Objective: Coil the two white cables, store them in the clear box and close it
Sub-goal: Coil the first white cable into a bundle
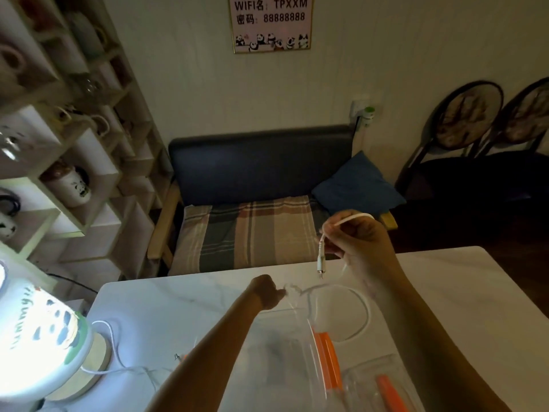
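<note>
My right hand (361,242) is raised above the far side of the white table (463,292), shut on a white cable (356,310). The cable's plug end (320,257) dangles down from my fingers, and the rest falls in a wide loop on the table. My left hand (267,292) is closed on the same cable lower down, just over the far edge of the clear box (285,349). The box stands open in front of me, with orange clips (325,355) on its right side. A second white cable (118,367) lies at the left, near the lamp.
A lit panda lamp (38,343) stands at the table's left front corner. The clear lid (383,385) with an orange strip lies at the lower right. Beyond the table are a sofa with a plaid cushion (246,230), a shelf of mugs (68,144) and two chairs (475,120).
</note>
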